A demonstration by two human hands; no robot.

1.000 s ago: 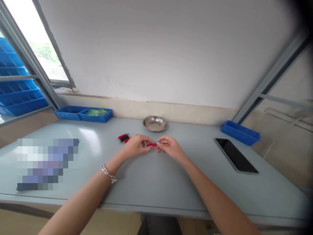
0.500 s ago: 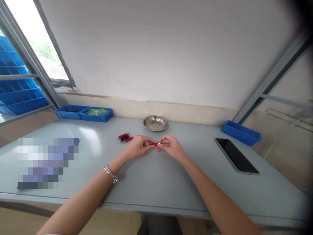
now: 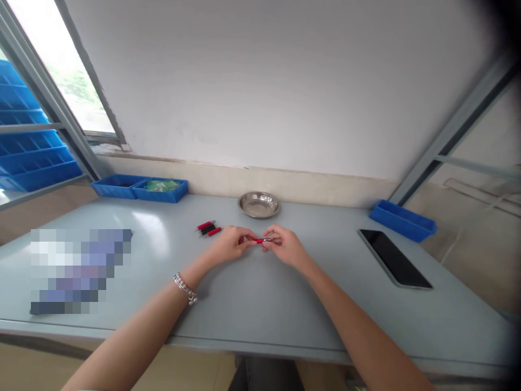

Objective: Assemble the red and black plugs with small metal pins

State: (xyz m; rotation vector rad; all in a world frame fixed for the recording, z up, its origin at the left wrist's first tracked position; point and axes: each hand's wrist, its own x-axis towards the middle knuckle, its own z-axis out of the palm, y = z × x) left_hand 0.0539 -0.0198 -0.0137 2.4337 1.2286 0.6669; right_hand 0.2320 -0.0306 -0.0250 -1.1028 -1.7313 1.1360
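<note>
Both hands meet over the middle of the grey table, in front of a round metal dish. Between them lies a short red pen-like piece with a silvery part at its right end. My left hand pinches the red end with thumb and fingers. Held in the fingertips of my right hand is the silvery end. Just beyond my left hand, two red pieces and a black one rest side by side on the table.
Two blue trays stand at the back left, one with green-wrapped contents. A blurred flat item lies at the left. At the right are a dark-screened phone or tablet and another blue tray.
The hands have drawn slightly closer together around the red piece, and less of its red part shows between them. The right fingers have curled in a little.
</note>
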